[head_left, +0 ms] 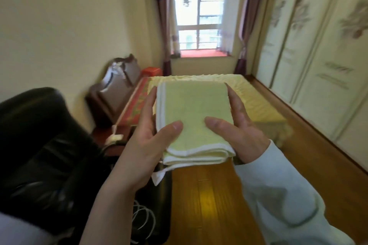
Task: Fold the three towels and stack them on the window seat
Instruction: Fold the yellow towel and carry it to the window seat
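A folded pale green towel [192, 109] with a white border is held flat in the air in front of me, over the wooden floor. My left hand [147, 137] grips its left edge, thumb on top. My right hand [237, 125] grips its right edge, thumb pressed on the top face. A loose white corner hangs below the towel on the left. The window seat [201, 53] with a red cover lies far ahead under the window, beyond the bed. No other towel can be seen.
A bed [256, 103] with a yellow cover stands between me and the window. A black leather chair [39, 145] is close on my left. Wardrobe doors [318, 55] line the right wall. A strip of wooden floor [215, 201] runs along the bed's right side.
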The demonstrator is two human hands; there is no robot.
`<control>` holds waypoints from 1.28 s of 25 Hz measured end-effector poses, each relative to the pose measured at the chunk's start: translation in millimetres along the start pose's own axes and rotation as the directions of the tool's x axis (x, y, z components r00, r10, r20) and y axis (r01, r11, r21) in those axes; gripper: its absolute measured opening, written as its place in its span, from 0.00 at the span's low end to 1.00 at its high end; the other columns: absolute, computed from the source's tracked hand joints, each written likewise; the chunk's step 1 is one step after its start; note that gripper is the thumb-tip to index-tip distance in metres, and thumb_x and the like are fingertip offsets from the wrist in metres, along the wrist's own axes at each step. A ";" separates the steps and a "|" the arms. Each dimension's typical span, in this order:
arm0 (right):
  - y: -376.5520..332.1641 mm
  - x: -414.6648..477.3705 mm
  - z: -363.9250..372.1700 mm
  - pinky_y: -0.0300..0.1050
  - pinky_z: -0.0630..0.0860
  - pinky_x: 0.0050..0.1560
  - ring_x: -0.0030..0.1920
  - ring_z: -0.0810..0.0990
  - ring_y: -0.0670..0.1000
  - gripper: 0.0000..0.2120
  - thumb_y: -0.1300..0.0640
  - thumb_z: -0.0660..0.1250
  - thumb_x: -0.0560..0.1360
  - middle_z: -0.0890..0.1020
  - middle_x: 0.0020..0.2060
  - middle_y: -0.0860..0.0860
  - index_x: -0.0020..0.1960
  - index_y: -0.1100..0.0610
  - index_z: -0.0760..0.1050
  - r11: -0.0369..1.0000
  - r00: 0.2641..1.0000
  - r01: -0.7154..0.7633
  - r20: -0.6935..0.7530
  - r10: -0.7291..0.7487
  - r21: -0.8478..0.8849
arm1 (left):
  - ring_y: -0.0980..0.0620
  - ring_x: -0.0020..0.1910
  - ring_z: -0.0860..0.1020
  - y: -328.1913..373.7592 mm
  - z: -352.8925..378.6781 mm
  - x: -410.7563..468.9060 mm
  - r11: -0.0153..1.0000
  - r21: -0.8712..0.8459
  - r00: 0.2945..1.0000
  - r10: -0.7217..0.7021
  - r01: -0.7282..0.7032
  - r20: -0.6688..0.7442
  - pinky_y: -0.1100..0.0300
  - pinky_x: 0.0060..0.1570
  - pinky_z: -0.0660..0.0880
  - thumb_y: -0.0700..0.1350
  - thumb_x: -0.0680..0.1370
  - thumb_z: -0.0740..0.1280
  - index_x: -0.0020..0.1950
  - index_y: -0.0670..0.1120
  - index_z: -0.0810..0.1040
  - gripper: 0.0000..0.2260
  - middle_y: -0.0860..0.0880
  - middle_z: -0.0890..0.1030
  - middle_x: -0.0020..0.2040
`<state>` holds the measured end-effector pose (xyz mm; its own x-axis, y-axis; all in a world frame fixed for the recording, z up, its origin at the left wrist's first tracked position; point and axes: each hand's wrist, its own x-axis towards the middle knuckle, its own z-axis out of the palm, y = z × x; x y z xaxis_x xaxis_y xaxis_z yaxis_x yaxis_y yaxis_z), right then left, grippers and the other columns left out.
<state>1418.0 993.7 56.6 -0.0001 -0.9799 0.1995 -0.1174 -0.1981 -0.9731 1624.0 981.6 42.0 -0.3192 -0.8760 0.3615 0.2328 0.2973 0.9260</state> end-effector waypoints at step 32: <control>145.5 320.2 -604.3 0.35 0.80 0.45 0.52 0.81 0.36 0.32 0.53 0.72 0.67 0.80 0.53 0.32 0.61 0.26 0.65 0.995 0.769 0.093 -0.631 -0.101 -0.045 | 0.47 0.59 0.83 -296.2 452.3 623.4 0.975 -0.174 0.814 -0.012 0.138 0.581 0.50 0.52 0.82 0.45 0.74 0.71 0.75 0.68 0.64 0.34 0.53 0.78 0.65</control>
<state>800.8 665.3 48.4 -0.6148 -0.7189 0.3242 -0.1620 -0.2872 -0.9441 940.5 519.2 42.4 -0.7962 -0.4961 0.3464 0.3423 0.1028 0.9340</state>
